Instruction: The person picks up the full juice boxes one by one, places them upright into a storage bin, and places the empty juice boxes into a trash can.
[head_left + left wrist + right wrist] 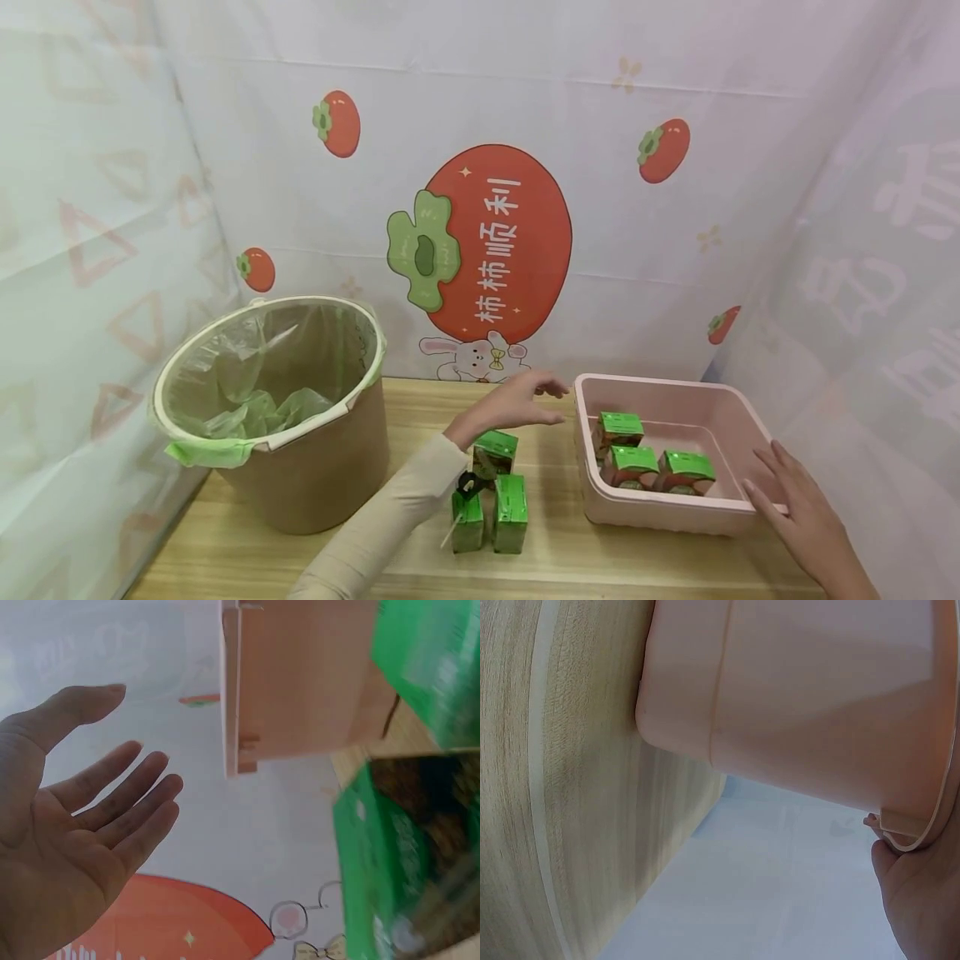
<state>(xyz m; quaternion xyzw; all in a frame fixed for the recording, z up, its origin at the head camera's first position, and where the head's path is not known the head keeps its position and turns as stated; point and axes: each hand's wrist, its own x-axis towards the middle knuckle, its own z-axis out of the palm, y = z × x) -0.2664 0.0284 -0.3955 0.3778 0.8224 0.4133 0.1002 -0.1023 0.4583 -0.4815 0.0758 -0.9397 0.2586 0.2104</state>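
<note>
My left hand (521,400) hovers over the table just left of the pink bin (675,521), fingers spread and holding nothing; the left wrist view shows its bare palm (67,855). At the bin's right front corner, my right hand (806,508) rests on the rim with its fingers extended. From the right wrist, the hand (922,900) shows against the rim's corner. Inside the bin stand three small green-topped cartons (686,467). Three more stand on the table below my left forearm: one behind (497,446), two in front (511,512), partly covered by the wrist camera.
A round brown bucket (315,475) lined with a clear bag, green plastic inside, stands on the left. The wooden table (555,567) is enclosed by a printed cloth backdrop (600,275) behind and at both sides.
</note>
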